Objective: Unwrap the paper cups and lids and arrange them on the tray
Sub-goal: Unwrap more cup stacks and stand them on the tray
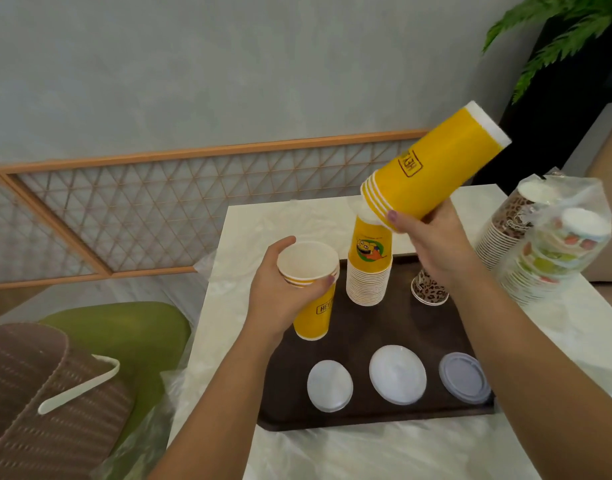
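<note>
My left hand [280, 299] grips a short stack of yellow cups [311, 306], mouth up, over the left back part of the dark brown tray [377, 415]. My right hand [432, 244] holds a second yellow cup stack [432, 168] tilted, its bases pointing up and to the right. On the tray stand a tall inverted stack of yellow cartoon cups [368, 268] and a leopard-print cup [429, 289], partly hidden by my right wrist. Three lids lie along the tray's front: a small white lid [329, 385], a larger white lid [398, 374] and a grey lid [465, 377].
At the table's right edge, a plastic-wrapped bundle [553, 244] holds patterned cup stacks. Loose clear wrap [152, 427] hangs off the white table's [384, 455] left side. A green chair [131, 334] with a brown ribbed bag [38, 393] sits left; a plant [560, 39] stands far right.
</note>
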A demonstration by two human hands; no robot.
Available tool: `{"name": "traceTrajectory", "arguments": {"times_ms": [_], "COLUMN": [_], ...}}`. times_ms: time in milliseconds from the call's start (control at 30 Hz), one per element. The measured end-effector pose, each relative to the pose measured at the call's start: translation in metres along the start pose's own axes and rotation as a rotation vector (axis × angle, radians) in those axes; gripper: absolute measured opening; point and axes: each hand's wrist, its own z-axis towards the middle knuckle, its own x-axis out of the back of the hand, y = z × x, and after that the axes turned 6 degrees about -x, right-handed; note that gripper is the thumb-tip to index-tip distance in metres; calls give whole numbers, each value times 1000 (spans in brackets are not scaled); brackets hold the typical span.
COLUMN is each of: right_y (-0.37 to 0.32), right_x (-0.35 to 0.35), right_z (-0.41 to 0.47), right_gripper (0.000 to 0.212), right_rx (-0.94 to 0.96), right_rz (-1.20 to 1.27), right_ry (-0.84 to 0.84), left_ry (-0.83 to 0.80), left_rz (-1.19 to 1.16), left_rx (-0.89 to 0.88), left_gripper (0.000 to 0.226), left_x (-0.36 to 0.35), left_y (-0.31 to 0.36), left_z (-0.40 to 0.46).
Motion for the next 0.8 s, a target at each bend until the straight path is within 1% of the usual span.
{"name": "traceTrajectory", "arguments": {"times_ms": [67, 100, 167, 300, 467, 533, 567, 633, 667, 700, 767, 800], "right_y": [4, 8, 20, 55, 96, 102, 102, 99, 97, 95, 95, 95], "right_x": [0, 0, 2, 5, 7, 6, 4, 1, 1, 0, 0, 0], "right_z": [16, 23, 29, 32, 24, 21, 19, 10, 3, -3, -15, -18], "right_gripper": [93, 90, 88, 87, 88, 96, 103, 109, 105, 98, 84, 78], "right_rx": [79, 94, 93, 6, -84, -88, -52, 118, 268, 459, 826, 944], "right_rz": [-236, -326, -427, -565, -652, -662, -674, -739, -795, -855, -947, -975], "right_ry": [159, 188, 164, 119, 95, 120, 152, 253, 287, 287, 195, 137], "left_ry": [-7, -11, -21, -46, -69, -81, -83, -88, -91, -96, -115, -133], "left_rz": [0, 0, 7, 23, 34, 22, 12, -5, -15, -29, -74, -91], "left_rx": [10, 14, 19, 15, 26, 35, 42, 57, 64, 72, 93, 99], "left_gripper": [81, 80, 80, 81, 83, 83, 82, 80, 79, 77, 75, 77], "left_x": [0, -1, -2, -4, -7, -8, -8, -9, -10, -10, -12, -14], "left_y": [-1, -2, -4, -6, -5, -4, -3, 1, 3, 5, 11, 14], "left_z": [1, 2, 2, 4, 7, 8, 8, 9, 10, 11, 12, 14]}}
